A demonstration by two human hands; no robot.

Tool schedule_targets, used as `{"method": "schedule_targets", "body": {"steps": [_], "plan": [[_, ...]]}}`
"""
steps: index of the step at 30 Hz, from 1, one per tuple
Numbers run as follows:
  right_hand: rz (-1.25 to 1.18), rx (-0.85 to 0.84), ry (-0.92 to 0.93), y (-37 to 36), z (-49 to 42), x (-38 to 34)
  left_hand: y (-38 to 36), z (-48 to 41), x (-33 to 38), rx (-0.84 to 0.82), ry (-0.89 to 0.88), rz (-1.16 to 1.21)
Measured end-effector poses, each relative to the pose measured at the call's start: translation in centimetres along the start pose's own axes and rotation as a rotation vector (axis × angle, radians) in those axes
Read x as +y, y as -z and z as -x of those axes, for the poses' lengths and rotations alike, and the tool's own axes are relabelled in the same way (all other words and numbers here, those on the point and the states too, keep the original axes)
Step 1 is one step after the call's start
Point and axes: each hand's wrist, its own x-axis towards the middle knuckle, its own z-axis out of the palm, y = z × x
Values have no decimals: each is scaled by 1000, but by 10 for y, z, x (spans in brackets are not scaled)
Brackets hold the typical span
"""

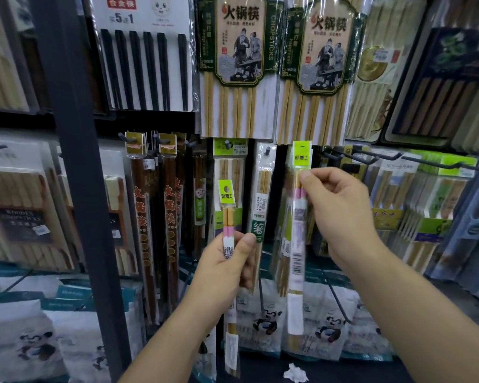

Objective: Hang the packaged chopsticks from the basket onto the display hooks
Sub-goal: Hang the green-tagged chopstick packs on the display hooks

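Hands work in front of a display wall of hanging chopsticks. The left hand (227, 269) grips a slim pack (228, 214) around its middle, thumb across the front, and holds it upright with its green header on top, just in front of the lower row. The right hand (340, 214) pinches a 2nd pack (296, 258) near its top between thumb and curled fingers. This one hangs upright and higher, its green header (302, 153) just below the big packs (317, 64) of the upper row. Whether that header sits on a hook cannot be told. To the right, bare hooks (365, 158) jut out from the rack, apart from the right hand. Left of the left hand hang dark brown packs (141, 217), and a dark post (75, 161) runs up the rack. Panda-printed bags (266, 322) stand along the bottom, and a crumpled white scrap (295, 373) lies on the dark surface below the 2nd pack.
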Motion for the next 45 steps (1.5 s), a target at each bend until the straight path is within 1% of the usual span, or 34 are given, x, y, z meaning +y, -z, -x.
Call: {"method": "schedule_targets", "body": {"steps": [5,9,10,14,19,23,29,32,36,39,41,45], "plan": [[19,46,-28,2,-10,0,-3,1,4,-44,29,37],[28,37,-54,2,-10,4,-4,1,7,-33,66,186],[28,34,-58,2,-9,5,-4,1,7,-26,69,191],[19,36,-76,2,-10,8,-2,1,5,0,57,85],[25,43,-86,2,-12,15,-1,3,7,-34,21,13],[118,55,-38,4,-11,24,-4,4,10,-23,0,-1],[256,84,-5,16,2,30,-5,7,10,0,-101,-100],[319,30,68,21,15,28,-10,7,13,-19,-121,-103],[203,-201,133,19,27,20,-22,1,19,-60,-168,-120],[197,-280,170,16,24,17,-31,-6,25,-91,-196,-118],[169,-260,165,15,16,13,-37,-13,30,-90,-193,-140],[96,-118,96,18,-8,5,-46,-27,37,-36,-196,-229]]}}
